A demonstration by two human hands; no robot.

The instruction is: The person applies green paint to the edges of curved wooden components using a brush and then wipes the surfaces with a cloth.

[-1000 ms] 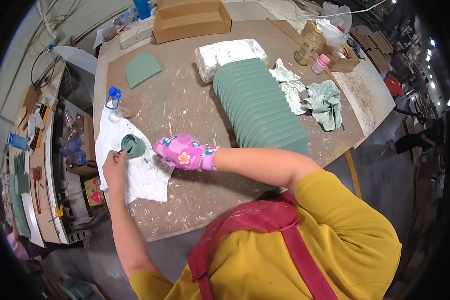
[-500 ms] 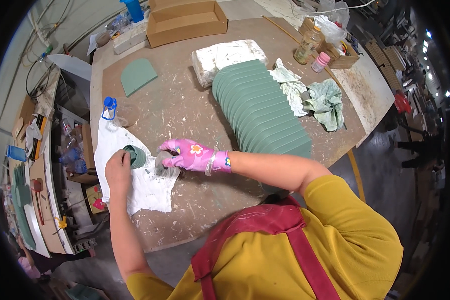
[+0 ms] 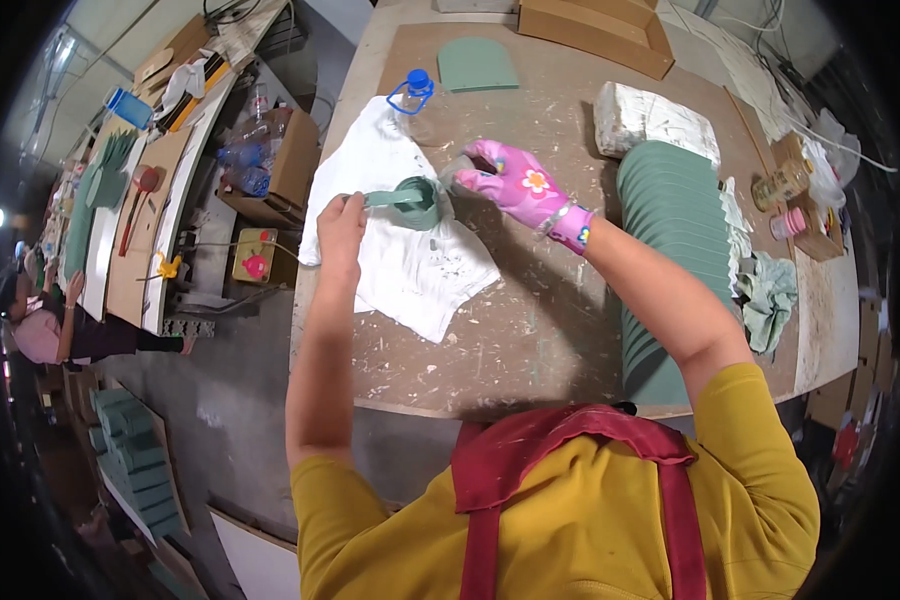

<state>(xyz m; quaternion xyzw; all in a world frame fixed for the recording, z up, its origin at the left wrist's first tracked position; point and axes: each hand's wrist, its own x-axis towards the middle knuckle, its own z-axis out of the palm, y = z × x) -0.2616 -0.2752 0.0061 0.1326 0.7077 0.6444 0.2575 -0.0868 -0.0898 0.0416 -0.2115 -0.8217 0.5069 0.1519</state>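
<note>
My bare left hand (image 3: 342, 232) is closed, its fingers pinching the end of a flat green strip (image 3: 382, 199). The strip runs right to a round green piece (image 3: 422, 213), hollow-looking like a coil or cup, which rests on a white cloth (image 3: 370, 160). My right hand (image 3: 518, 188), in a pink flowered glove, hovers just right of that piece with its fingers curled. A small greyish thing (image 3: 457, 178) shows at its fingertips; its kind cannot be made out.
A long row of rounded green panels (image 3: 670, 220) stands on the right, before a white block (image 3: 655, 118). A single green panel (image 3: 478, 64), a blue-capped bottle (image 3: 418, 90) and a cardboard tray (image 3: 600, 38) lie farther back. Another person (image 3: 45, 325) is at the far left.
My view has swung left, so the table sits farther right. My left hand has moved from the round green piece's side, and a strip now spans between them. My right hand stays curled beside it.
</note>
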